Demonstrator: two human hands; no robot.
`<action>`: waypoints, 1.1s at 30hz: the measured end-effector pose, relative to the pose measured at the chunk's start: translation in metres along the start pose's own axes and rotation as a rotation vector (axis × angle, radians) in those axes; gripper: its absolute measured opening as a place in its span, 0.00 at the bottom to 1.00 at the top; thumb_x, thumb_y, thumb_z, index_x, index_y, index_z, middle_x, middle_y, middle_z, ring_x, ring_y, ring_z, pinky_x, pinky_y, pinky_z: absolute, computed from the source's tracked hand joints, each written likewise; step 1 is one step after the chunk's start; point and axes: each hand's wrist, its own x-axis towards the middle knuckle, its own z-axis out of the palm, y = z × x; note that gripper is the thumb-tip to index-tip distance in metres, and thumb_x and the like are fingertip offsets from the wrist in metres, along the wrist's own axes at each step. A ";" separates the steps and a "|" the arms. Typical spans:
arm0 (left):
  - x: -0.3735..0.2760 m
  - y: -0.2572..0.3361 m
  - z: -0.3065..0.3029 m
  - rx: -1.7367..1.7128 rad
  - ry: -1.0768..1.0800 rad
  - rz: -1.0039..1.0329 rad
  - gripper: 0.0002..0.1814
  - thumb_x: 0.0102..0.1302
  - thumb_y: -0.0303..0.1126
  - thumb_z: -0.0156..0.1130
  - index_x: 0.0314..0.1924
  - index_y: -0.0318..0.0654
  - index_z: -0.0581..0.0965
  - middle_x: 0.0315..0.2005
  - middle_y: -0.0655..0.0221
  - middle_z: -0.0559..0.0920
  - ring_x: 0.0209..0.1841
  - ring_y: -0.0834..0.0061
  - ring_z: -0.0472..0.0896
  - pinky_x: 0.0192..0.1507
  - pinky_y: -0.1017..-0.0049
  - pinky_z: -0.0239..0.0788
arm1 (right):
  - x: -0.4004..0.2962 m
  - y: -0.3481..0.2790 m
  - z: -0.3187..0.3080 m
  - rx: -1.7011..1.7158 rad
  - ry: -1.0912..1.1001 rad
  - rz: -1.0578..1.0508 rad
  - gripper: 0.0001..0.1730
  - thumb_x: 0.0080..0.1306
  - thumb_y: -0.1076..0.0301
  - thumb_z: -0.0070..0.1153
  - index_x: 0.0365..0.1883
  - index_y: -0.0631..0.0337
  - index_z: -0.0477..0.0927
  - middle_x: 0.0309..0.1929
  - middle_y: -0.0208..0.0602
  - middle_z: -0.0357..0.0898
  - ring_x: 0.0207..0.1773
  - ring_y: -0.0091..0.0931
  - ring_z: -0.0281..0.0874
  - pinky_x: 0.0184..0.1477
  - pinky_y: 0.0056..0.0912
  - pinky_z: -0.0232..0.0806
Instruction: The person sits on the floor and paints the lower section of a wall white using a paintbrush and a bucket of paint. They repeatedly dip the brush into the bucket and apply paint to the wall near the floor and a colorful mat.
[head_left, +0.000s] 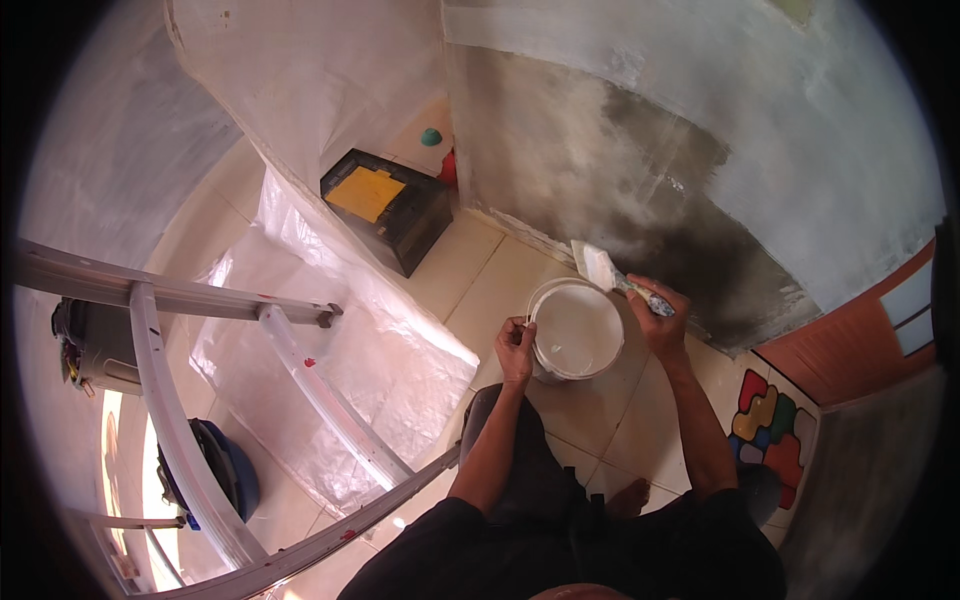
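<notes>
A white plastic bucket (577, 373) stands on the floor tiles before me, holding pale, milky liquid. The fingers of my left hand (516, 346) pinch its thin handle at the left side of the rim. In my right hand (663, 315) is a wide paintbrush (596, 264), held by its speckled handle. Its bristles are coated white and point up and to the left, past the far right edge of the bucket. Behind the brush, the lower wall (555, 142) has dark, damp-looking patches and cloudy whitish areas.
An aluminium ladder (322, 397) spans the left. Plastic sheeting (255, 405) covers floor and a panel beside a black box (420, 229) with a yellow patch. A blue tub (244, 472) lies beyond the ladder. At right are a colourful mat (772, 431) and a reddish-brown door (847, 330).
</notes>
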 end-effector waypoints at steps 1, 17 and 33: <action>0.000 0.001 0.000 0.025 -0.003 0.008 0.04 0.64 0.24 0.65 0.37 0.36 0.78 0.21 0.81 0.73 0.24 0.90 0.68 0.28 0.85 0.58 | 0.012 -0.008 0.003 0.034 0.072 -0.030 0.13 0.61 0.74 0.63 0.44 0.65 0.85 0.38 0.41 0.87 0.39 0.24 0.83 0.44 0.26 0.72; 0.001 0.006 -0.001 0.014 -0.025 -0.027 0.06 0.63 0.22 0.64 0.38 0.35 0.75 0.20 0.81 0.71 0.24 0.90 0.66 0.28 0.85 0.57 | 0.262 -0.060 0.205 0.285 0.217 -0.357 0.15 0.61 0.72 0.62 0.47 0.65 0.83 0.41 0.47 0.85 0.43 0.30 0.85 0.45 0.29 0.73; 0.001 -0.013 -0.004 -0.047 -0.044 0.021 0.06 0.65 0.24 0.63 0.40 0.39 0.76 0.22 0.81 0.74 0.21 0.90 0.67 0.22 0.85 0.55 | 0.252 -0.063 0.187 0.150 0.427 -0.523 0.15 0.59 0.72 0.63 0.45 0.62 0.83 0.40 0.48 0.84 0.38 0.38 0.85 0.40 0.36 0.75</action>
